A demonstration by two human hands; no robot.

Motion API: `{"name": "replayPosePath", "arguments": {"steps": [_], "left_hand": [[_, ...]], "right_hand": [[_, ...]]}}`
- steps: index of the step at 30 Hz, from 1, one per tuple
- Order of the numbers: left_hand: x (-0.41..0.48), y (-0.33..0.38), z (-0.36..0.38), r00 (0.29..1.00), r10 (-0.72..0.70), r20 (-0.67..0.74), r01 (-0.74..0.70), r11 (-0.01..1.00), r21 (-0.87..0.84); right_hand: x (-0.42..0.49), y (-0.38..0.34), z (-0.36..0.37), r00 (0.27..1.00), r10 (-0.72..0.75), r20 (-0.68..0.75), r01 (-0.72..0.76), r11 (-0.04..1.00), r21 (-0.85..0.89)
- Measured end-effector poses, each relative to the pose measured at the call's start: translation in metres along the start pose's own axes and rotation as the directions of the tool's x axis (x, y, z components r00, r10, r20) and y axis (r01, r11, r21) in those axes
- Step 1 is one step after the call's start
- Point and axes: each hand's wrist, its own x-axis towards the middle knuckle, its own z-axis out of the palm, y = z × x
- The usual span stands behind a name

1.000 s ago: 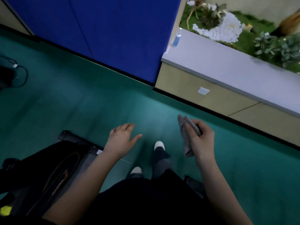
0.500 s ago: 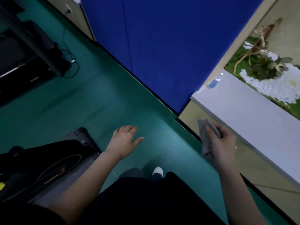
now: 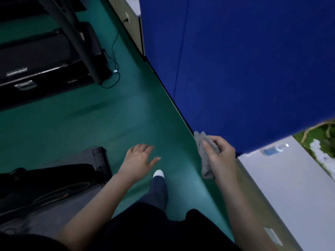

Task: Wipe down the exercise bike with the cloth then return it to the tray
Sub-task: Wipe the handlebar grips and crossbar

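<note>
My right hand grips a grey cloth, which hangs down from my fingers in front of the blue wall panel. My left hand hovers over the green floor with its fingers spread, holding nothing. The black base of the exercise bike lies at the lower left on a grey mat, to the left of my left arm. No tray is in view.
A black treadmill with a trailing cable stands at the upper left. The blue wall panel fills the upper right. A white counter with a blue bottle runs along the right. My white-toed shoe is on the floor.
The view has swung left: the counter and plants slid off to the right and the treadmill came into view. My right hand still holds the cloth; my left hand stays open.
</note>
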Motion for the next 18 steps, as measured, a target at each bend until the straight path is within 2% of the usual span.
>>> {"name": "replayPosePath", "arguments": {"steps": [10, 18], "left_hand": [[0.131, -0.055, -0.068, 0.990, -0.106, -0.095, 0.096, 0.989, -0.110], [0.170, -0.099, -0.091, 0.925, -0.359, -0.123, 0.331, 0.922, -0.203]], "right_hand": [[0.141, -0.060, 0.070, 0.985, -0.092, 0.148, 0.103, 0.993, -0.064], [0.243, -0.087, 0.130, 0.940, -0.090, 0.328, 0.137, 0.983, -0.123]]}}
